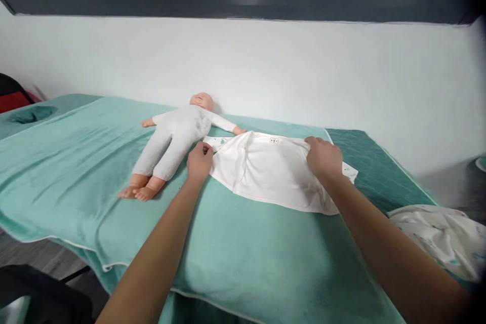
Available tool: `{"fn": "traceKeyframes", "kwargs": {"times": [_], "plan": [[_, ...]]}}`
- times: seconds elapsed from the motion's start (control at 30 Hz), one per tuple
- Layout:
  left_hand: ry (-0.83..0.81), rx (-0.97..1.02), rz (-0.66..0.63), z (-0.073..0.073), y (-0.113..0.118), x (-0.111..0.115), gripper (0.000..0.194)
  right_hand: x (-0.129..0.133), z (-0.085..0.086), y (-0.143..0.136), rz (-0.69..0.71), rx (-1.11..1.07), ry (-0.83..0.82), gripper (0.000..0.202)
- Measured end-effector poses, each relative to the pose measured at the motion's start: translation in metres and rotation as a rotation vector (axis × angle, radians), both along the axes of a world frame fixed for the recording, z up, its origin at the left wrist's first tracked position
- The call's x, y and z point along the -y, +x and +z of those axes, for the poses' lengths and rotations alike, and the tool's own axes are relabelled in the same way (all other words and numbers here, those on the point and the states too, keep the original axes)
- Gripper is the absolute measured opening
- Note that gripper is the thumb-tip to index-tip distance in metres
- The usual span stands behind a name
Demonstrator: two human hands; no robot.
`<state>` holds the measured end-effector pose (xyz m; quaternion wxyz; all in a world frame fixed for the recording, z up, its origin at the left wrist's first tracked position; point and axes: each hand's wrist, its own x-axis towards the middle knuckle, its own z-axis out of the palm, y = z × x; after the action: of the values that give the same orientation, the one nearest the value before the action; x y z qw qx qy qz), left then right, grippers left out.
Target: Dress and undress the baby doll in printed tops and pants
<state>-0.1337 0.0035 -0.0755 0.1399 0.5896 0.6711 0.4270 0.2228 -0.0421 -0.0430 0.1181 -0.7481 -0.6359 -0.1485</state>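
A white baby shirt (271, 172) lies spread on the green cover, with a small label near its upper edge and printed cuffs showing at both sides. My left hand (200, 161) is closed at the shirt's left side, its fingertips pinched by the printed sleeve. At the upper right part of the shirt, my right hand (324, 157) is closed on the fabric, fingers curled over it. Left of the shirt a baby doll (180, 131) with a white cloth body lies on its back, one hand close to the shirt's upper edge.
A green cover (76, 162) drapes over the bed or table, which stands against a white wall (243, 66). Bundled white printed cloth (444, 238) rests at the right edge. A black object (45, 291) stands at the lower left, and a red and black item (13, 93) at the far left.
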Motion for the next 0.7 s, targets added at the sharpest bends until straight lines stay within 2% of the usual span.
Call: {"fn": "traceKeyframes", "kwargs": {"times": [0.23,0.33,0.43,0.5,0.57,0.63,0.7], "plan": [[0.012,0.016,-0.026,-0.001,-0.002,0.002,0.014,0.013,-0.013,-0.013,0.054,0.018,0.096,0.044],[0.036,0.033,-0.030,0.000,0.000,0.005,0.014,0.022,-0.017,-0.032,0.143,0.036,0.136,0.043],[0.146,-0.031,-0.020,0.004,0.004,0.016,0.015,0.029,-0.017,-0.063,0.277,-0.009,0.160,0.043],[0.222,-0.094,-0.049,0.012,0.003,0.027,0.016,0.026,-0.014,-0.087,0.380,-0.105,0.172,0.042],[0.254,-0.138,-0.126,0.028,-0.005,0.041,0.016,0.013,-0.007,-0.111,0.475,-0.233,0.179,0.040],[0.272,-0.159,-0.184,0.049,-0.023,0.052,0.016,-0.013,0.003,-0.135,0.546,-0.366,0.184,0.039],[0.301,-0.135,-0.176,0.071,-0.052,0.056,0.018,-0.050,0.013,-0.159,0.578,-0.489,0.186,0.041]]}}
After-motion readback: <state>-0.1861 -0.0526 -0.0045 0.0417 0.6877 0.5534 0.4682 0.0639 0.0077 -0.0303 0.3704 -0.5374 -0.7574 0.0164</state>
